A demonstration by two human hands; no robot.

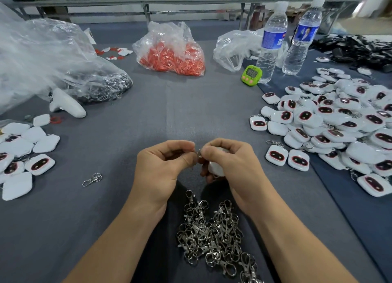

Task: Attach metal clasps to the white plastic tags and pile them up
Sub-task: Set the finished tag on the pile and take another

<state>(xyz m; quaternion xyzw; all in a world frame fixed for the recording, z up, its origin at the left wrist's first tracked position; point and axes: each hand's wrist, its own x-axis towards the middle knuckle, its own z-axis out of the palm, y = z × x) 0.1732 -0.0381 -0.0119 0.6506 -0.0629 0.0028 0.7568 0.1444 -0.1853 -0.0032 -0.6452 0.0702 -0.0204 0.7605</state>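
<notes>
- A white rounded plastic tag (216,166) sits cupped in the curled fingers of the right hand (231,161), held just above the grey-covered table (148,113) at the centre of the view.
- A silver metal clasp (199,154) is pinched between thumb and forefinger of the left hand (163,161), its end meeting the tag's edge — the right thumb presses against it too.
- Between the forearms lies a tangled heap of loose silver clasps (214,234).
- One stray clasp with a ring (92,179) lies alone to the left.
- On the right spreads a broad pile of white tags with dark oval faces (331,123) — several show clasps attached; a smaller group of tags (21,151) lies at the left edge.
- Further back stand a green digital timer (251,75), two clear water bottles (272,40) just beside it, and a clear bag of orange-red pieces (171,51).
</notes>
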